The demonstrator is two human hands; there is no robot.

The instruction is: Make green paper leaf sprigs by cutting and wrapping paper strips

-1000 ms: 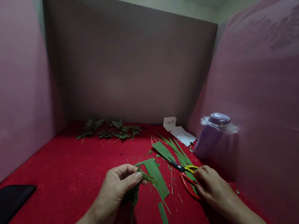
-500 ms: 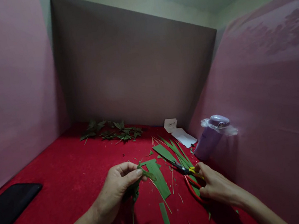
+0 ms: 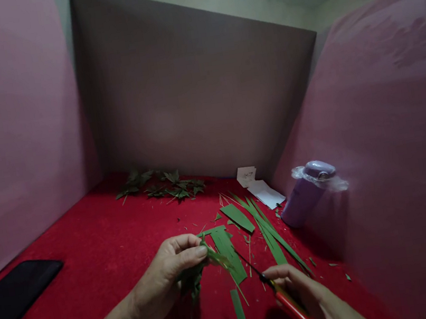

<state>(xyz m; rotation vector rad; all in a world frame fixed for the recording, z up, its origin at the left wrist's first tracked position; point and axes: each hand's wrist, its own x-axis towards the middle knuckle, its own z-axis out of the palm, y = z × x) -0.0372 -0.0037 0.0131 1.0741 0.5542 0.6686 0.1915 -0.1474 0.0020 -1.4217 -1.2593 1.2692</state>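
Between thumb and fingers, my left hand [image 3: 180,263] pinches a bunch of green leaf [image 3: 193,282], with a loose pale-green end sticking out to the right. My right hand [image 3: 307,292] is closed round the red and yellow handles of a pair of scissors [image 3: 289,305]. The dark blades point up and left toward the leaf and look nearly edge-on. Under and beside the hands lie a broad cut leaf strip [image 3: 229,255], a narrow strip [image 3: 240,315] and another wide leaf piece [image 3: 237,217] on the red cloth [image 3: 102,250].
Leafy sprigs [image 3: 179,186] lie at the back. Long green blades [image 3: 269,231] lie right of centre, near white papers [image 3: 266,193] and a purple tumbler [image 3: 304,196] with plastic round its top. A black phone-like slab [image 3: 15,298] lies at left. Pink and grey walls enclose the surface.
My right hand has lifted the scissors off the long green blades and brought them nearer, turning the blades toward the left hand. The left hand keeps its hold on the leaf bunch.
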